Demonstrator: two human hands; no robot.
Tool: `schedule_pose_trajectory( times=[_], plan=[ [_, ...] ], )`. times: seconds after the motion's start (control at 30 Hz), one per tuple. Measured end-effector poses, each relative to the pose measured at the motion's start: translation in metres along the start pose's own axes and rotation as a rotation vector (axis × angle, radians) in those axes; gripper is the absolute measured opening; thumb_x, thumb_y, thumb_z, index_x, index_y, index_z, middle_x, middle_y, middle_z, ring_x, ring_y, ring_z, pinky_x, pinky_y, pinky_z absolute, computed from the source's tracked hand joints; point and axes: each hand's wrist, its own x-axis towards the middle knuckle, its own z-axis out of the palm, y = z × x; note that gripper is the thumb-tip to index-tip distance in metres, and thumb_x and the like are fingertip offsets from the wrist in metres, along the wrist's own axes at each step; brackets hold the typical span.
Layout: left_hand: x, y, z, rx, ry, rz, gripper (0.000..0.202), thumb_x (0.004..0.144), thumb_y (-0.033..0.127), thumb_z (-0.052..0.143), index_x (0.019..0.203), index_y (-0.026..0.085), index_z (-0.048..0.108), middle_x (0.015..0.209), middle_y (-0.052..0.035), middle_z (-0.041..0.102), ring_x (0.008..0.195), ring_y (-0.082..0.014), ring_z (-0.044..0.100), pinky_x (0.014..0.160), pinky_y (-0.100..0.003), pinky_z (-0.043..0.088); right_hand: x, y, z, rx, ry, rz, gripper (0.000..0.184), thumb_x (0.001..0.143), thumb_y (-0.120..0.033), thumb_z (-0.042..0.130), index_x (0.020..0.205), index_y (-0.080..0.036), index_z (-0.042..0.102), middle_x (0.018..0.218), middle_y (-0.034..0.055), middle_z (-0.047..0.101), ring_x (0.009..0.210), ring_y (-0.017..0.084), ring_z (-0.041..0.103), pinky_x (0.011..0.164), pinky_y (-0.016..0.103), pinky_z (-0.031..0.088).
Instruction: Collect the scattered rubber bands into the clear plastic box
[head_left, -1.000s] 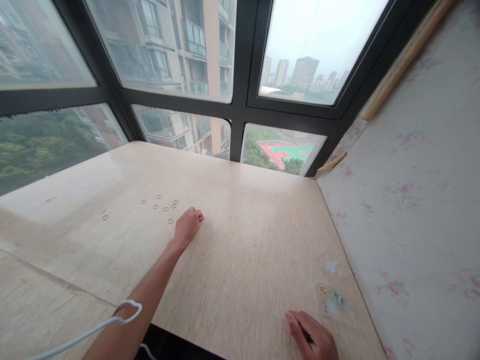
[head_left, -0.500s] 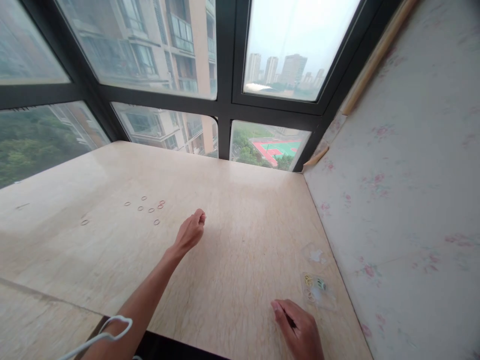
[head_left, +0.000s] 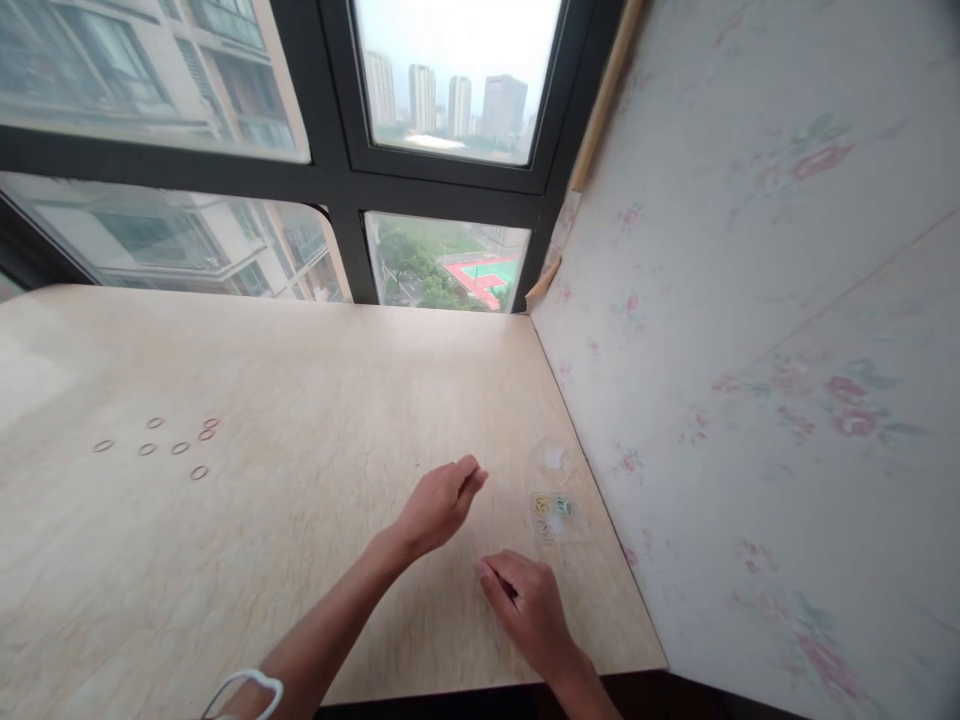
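Observation:
My left hand [head_left: 442, 502] hovers over the marble sill with its fingers pinched together; what they pinch is too small to see. It is a short way left of a small clear box [head_left: 556, 515] holding several coloured rubber bands. My right hand [head_left: 527, 603] rests on the sill just below and left of that box, fingers curled, with a thin dark thing between them. Several small rubber bands [head_left: 180, 446] lie scattered on the sill at the far left. A clear lid or bag [head_left: 553, 458] lies just beyond the box.
The beige marble sill [head_left: 315, 400] ends at a dark window frame [head_left: 330, 190] at the back and a flowered wall [head_left: 750, 350] on the right. A white cable [head_left: 244, 688] loops by my left forearm at the front edge.
My left hand has left the scattered bands and swung right toward the clear box. The view has turned right, and my right hand now sits closer to the left.

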Motion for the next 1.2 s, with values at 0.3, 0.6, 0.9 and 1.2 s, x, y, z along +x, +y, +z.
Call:
schedule_pose_trajectory(
  times=[0.3, 0.6, 0.9, 1.2],
  plan=[
    [0.02, 0.044, 0.046, 0.039, -0.256, 0.234, 0.019, 0.093, 0.017, 0.045, 0.092, 0.02, 0.064, 0.092, -0.0034, 0.069, 0.08, -0.0176, 0.063, 0.068, -0.028, 0.045, 0.0, 0.003, 0.002, -0.022, 0.039, -0.032, 0.032, 0.091, -0.025, 0.047, 0.061, -0.018, 0.058, 0.055, -0.0009, 0.059, 0.049, 0.01, 0.05, 0.05, 0.026, 0.027],
    [0.024, 0.048, 0.06, 0.111, -0.254, 0.278, 0.02, 0.092, 0.017, 0.048, 0.097, 0.021, 0.066, 0.093, -0.0042, 0.07, 0.081, -0.0187, 0.065, 0.07, -0.028, 0.047, -0.001, 0.007, 0.003, -0.037, 0.078, -0.046, 0.03, 0.085, -0.021, 0.049, 0.056, -0.019, 0.056, 0.05, -0.0016, 0.056, 0.045, 0.01, 0.047, 0.048, 0.028, 0.023],
    [0.025, 0.047, 0.063, 0.146, -0.261, 0.274, 0.018, 0.09, 0.017, 0.054, 0.102, 0.021, 0.067, 0.098, -0.0054, 0.072, 0.084, -0.0212, 0.067, 0.073, -0.031, 0.049, 0.0, 0.006, 0.002, -0.034, 0.084, -0.045, 0.033, 0.084, -0.02, 0.05, 0.052, -0.019, 0.055, 0.047, -0.0016, 0.055, 0.042, 0.01, 0.045, 0.047, 0.029, 0.021],
    [0.012, 0.032, 0.044, 0.104, -0.166, 0.258, 0.022, 0.093, 0.017, 0.047, 0.088, 0.021, 0.069, 0.09, -0.0038, 0.07, 0.079, -0.0173, 0.065, 0.071, -0.028, 0.047, 0.0, 0.002, 0.0, -0.011, 0.04, -0.028, 0.031, 0.092, -0.026, 0.046, 0.066, -0.019, 0.061, 0.059, 0.0003, 0.062, 0.053, 0.012, 0.054, 0.052, 0.025, 0.033]
  ],
)
